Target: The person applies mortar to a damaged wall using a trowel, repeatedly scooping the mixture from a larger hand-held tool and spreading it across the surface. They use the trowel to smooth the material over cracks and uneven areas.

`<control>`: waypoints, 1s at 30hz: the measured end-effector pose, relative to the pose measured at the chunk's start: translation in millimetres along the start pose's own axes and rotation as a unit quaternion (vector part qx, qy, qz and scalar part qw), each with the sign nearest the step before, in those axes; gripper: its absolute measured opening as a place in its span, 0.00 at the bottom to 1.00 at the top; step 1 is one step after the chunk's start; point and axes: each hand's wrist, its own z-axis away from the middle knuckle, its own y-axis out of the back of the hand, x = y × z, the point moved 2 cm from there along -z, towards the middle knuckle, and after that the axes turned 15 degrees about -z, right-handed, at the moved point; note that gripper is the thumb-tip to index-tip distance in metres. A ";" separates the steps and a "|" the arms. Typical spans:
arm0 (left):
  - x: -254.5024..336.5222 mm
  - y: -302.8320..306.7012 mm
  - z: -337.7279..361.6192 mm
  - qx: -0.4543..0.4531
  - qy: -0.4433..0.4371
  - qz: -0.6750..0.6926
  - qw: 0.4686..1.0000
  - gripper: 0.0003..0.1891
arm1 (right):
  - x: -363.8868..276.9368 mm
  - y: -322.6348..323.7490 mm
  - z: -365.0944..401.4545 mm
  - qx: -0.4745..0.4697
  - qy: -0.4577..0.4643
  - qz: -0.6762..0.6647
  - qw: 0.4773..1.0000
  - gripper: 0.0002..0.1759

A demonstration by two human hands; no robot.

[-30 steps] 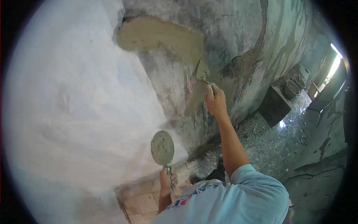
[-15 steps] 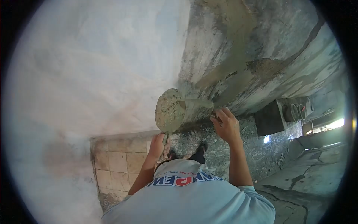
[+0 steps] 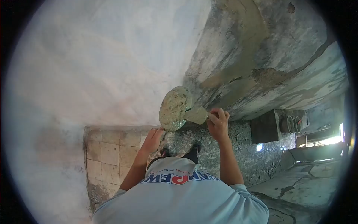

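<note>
My left hand (image 3: 154,138) is closed on the near edge of a round mortar board (image 3: 163,115), holding it out in front of the shirt. Wet, lumpy grey mortar (image 3: 174,106) covers the board's face. In my right hand (image 3: 219,121) is a trowel (image 3: 197,115), gripped by its handle end. Its flat, mortar-smeared blade points left, with the tip right at the board's right edge. Beyond the tools rises a grey wall with a damp band of fresh mortar (image 3: 242,71) running down it.
A pale painted wall (image 3: 112,67) fills the left. Below it are square floor tiles (image 3: 108,153); rubble-strewn ground (image 3: 238,160) lies around my feet (image 3: 195,147). At the right, a dark block-like ledge (image 3: 264,127) juts out beside round containers (image 3: 291,124). Cracks cross the right wall.
The trowel has swung down and its blade has turned at the board's right edge. My right hand moved slightly left and down; the board has tilted a little. The view shifted slightly.
</note>
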 end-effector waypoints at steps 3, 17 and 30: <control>19.3 -8.1 4.8 0.012 0.019 0.047 0.999 0.22 | -8.1 -19.4 8.2 -0.005 -0.022 -0.040 0.999 0.15; 42.9 -17.4 10.0 0.019 0.058 0.089 0.994 0.26 | 5.2 5.1 0.9 0.102 -0.044 0.034 0.993 0.13; 42.0 6.0 6.8 -0.073 0.062 0.047 0.994 0.22 | 3.3 -2.6 -20.7 0.108 0.125 0.054 0.985 0.18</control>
